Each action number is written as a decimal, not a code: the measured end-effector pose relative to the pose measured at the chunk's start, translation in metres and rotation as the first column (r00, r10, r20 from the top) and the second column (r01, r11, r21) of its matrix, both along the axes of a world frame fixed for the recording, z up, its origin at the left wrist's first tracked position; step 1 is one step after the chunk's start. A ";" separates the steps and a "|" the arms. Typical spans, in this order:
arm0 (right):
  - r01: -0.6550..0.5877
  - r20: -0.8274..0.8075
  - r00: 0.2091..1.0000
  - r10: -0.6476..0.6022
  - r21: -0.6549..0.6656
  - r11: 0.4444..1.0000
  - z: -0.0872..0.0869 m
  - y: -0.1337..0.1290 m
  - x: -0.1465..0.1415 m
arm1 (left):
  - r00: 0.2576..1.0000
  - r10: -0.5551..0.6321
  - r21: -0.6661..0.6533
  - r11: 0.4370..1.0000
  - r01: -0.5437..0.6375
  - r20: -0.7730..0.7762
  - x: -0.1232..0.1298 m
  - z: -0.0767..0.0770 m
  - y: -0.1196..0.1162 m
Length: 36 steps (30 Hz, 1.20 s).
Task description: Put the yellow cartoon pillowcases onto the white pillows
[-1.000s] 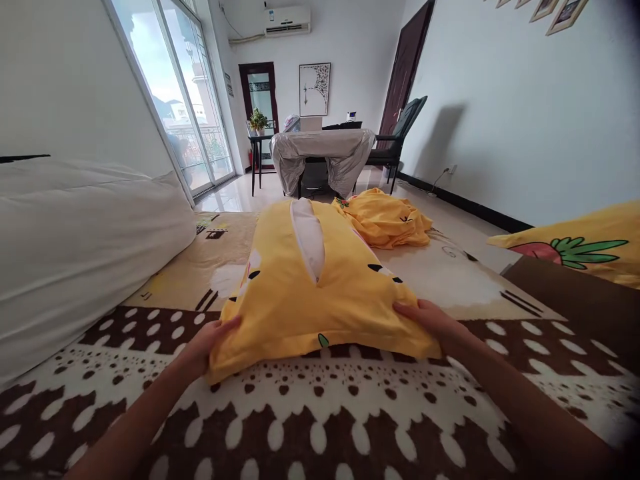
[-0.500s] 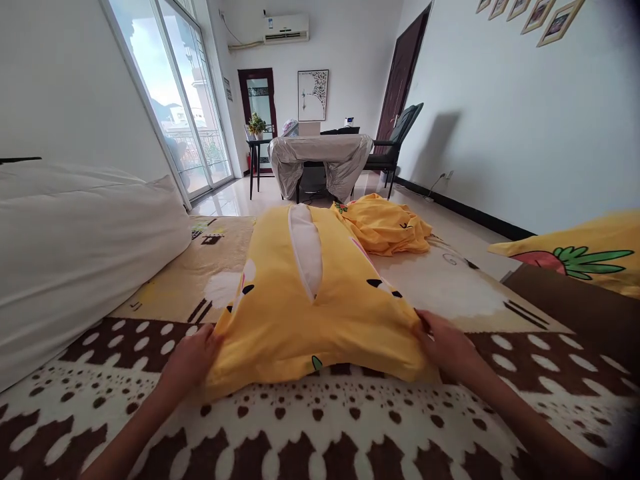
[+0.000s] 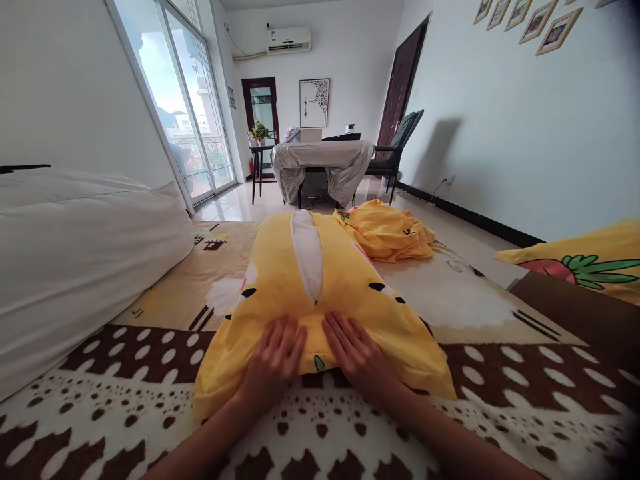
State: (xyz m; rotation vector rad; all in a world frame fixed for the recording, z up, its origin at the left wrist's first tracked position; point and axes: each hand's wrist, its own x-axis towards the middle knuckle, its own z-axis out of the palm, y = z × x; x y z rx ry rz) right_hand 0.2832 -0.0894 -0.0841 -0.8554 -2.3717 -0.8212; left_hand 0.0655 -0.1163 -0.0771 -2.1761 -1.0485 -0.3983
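A yellow pillowcase (image 3: 280, 267) with a pillow inside lies on the patterned blanket in front of me. Its long opening shows the white pillow (image 3: 307, 253) down the middle. My left hand (image 3: 275, 360) rests palm down on the near part of the case, left of the centre, fingers stretched forward. Beside it, right of the centre, my right hand (image 3: 357, 353) lies flat on the same fabric with its fingers extended. A small green leaf print (image 3: 319, 363) shows between the hands at the near edge.
Crumpled yellow cloth (image 3: 390, 230) lies beyond the pillowcase on the right. A large white cushion (image 3: 90, 260) takes up the left side. At the right edge, yellow fabric (image 3: 600, 257) lies over a brown surface. A covered table (image 3: 323, 155) and a dark chair (image 3: 400, 143) stand farther back.
Both hands have let go of the pillowcase's side edges and moved inward to lie near its centre. The near corners of the case now spread wider, and the view has tilted slightly up.
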 end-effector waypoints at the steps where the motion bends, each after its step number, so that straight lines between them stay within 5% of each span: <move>1: -0.019 0.004 1.000 0.019 -0.012 1.000 -0.003 0.002 0.002 | 1.000 -0.022 -0.034 0.999 0.022 0.005 -0.003 -0.001 0.002; 8: -0.043 0.069 0.997 0.046 -0.050 0.998 -0.017 -0.012 0.004 | 0.993 -0.117 -0.231 0.966 0.112 -0.006 -0.008 -0.017 -0.008; 13: -0.002 0.096 0.995 0.000 0.029 1.000 -0.020 -0.023 0.033 | 0.992 0.085 -0.247 0.963 -0.106 -0.093 -0.031 -0.029 -0.027; 17: 0.100 0.096 0.990 -0.106 0.068 0.993 -0.019 -0.019 0.066 | 0.930 0.359 -0.450 0.820 -0.354 -0.077 -0.053 -0.015 -0.040; 20: 0.117 0.079 0.989 -0.127 0.122 0.986 -0.021 -0.019 0.087 | 0.920 0.385 -0.603 0.717 -0.351 -0.077 -0.064 0.002 -0.047; 22: 0.098 0.091 0.990 -0.109 0.119 0.988 -0.023 -0.023 0.098 | 0.928 0.362 -0.631 0.700 -0.334 -0.089 -0.070 0.007 -0.050; 28: 0.264 0.143 0.955 -0.260 -0.010 0.964 -0.023 -0.037 0.114 | 0.978 0.179 -0.568 0.796 -0.209 -0.109 -0.096 0.002 -0.052; 32: 0.290 0.158 0.944 -0.289 0.015 0.957 0.000 -0.044 0.119 | 1.000 -0.007 -0.380 0.925 -0.006 -0.031 -0.120 0.028 -0.062; 36: 0.341 0.069 0.938 -0.339 -0.015 0.940 0.023 -0.059 0.126 | 0.995 -0.031 -0.153 0.987 0.045 0.093 -0.133 0.046 -0.080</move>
